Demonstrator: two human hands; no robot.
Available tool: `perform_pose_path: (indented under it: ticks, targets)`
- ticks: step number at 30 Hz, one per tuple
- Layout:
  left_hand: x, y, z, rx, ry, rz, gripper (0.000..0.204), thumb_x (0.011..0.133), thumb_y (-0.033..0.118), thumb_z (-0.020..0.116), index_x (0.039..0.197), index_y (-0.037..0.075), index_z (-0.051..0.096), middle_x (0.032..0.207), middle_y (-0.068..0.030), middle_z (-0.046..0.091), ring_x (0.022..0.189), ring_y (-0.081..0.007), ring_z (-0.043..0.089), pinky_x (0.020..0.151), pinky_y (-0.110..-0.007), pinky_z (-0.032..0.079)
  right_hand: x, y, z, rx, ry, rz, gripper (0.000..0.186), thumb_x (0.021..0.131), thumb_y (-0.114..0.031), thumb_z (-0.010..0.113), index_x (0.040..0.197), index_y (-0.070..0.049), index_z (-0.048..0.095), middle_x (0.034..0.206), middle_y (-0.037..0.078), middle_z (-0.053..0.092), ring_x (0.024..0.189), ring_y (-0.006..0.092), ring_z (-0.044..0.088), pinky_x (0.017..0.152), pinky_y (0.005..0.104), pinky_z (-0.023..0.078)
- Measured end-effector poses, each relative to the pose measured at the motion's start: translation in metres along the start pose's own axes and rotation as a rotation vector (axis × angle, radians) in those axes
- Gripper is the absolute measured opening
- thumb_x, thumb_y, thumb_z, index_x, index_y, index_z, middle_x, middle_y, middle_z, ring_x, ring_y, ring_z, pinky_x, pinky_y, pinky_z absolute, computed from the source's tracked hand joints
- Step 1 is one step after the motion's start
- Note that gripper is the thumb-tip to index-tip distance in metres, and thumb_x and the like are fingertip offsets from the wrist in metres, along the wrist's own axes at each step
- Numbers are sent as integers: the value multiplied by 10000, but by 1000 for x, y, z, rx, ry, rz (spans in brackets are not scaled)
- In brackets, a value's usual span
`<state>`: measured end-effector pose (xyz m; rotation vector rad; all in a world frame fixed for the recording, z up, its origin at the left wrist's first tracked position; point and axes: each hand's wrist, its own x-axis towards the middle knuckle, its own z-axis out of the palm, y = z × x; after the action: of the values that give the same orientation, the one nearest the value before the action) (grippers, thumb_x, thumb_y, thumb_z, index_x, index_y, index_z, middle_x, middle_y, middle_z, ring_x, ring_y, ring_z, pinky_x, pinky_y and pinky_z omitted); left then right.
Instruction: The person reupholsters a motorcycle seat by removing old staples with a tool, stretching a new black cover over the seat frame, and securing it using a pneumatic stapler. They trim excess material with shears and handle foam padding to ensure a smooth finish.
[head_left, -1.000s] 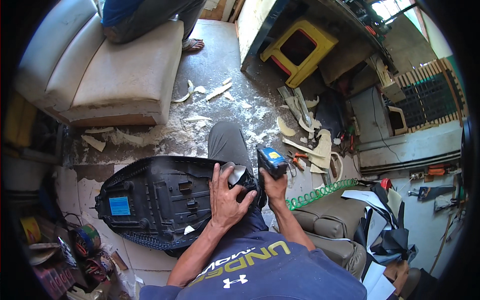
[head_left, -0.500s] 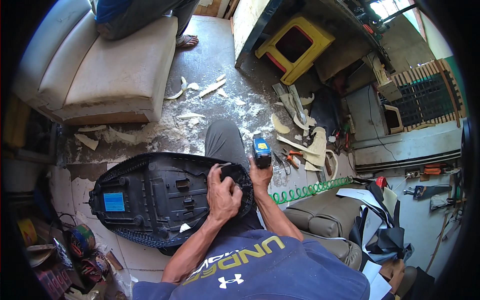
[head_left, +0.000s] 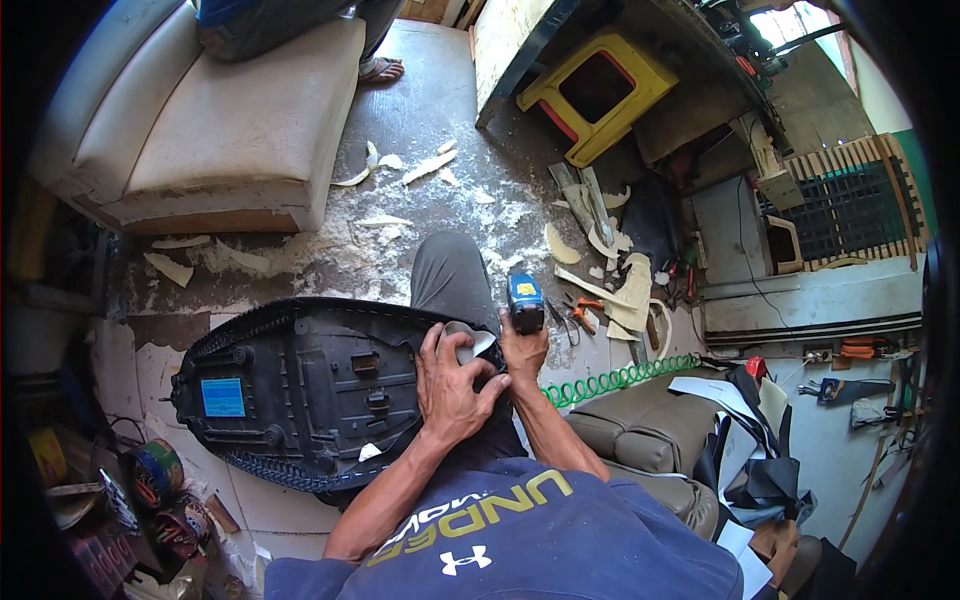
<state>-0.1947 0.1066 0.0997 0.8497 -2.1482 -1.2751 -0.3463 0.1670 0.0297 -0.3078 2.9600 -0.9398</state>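
Observation:
A black motorcycle seat (head_left: 330,375) lies underside up across my lap, its plastic base showing a blue label. At its right end, my left hand (head_left: 452,390) curls its fingers over the edge of the black seat cover (head_left: 428,330); a pale flap (head_left: 474,345) of the cover shows beside the fingers. My right hand (head_left: 524,352) is closed around a blue and black staple gun (head_left: 525,303), held upright against the seat's right end. The staple gun's nose is hidden behind the hand and the seat edge.
Foam scraps (head_left: 630,300) and white crumbs litter the floor ahead. Orange-handled pliers (head_left: 583,302) lie right of my knee. A green coiled hose (head_left: 620,380) runs beside my right forearm. A beige sofa (head_left: 230,130) with a seated person is far left; a yellow stool (head_left: 600,95) lies far right.
My left fingers have shifted and turned over the seat's right end, and a pale flap of the cover now shows there. My right hand with the staple gun has hardly moved.

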Motion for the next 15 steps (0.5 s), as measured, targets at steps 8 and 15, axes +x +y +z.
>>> perform_pose_path:
  ticks: [8,15]
  targets:
    - [1,-8,9,-48,0,-33,186,755,250,820,784,79,754,1229,-116,573,1379,-396,356,1145,-529,285,5,14,4,17,89,-280,577,788,-289,799,1259,-15,608,956,255,709,859,459,688,774,516,537]
    - [-3,-11,10,-1,-47,1,182,778,244,794,814,68,767,1267,-112,546,1378,-400,346,1141,-553,278,31,12,-69,18,-251,-429,313,791,-266,774,990,-33,710,798,188,722,745,374,719,688,462,549]
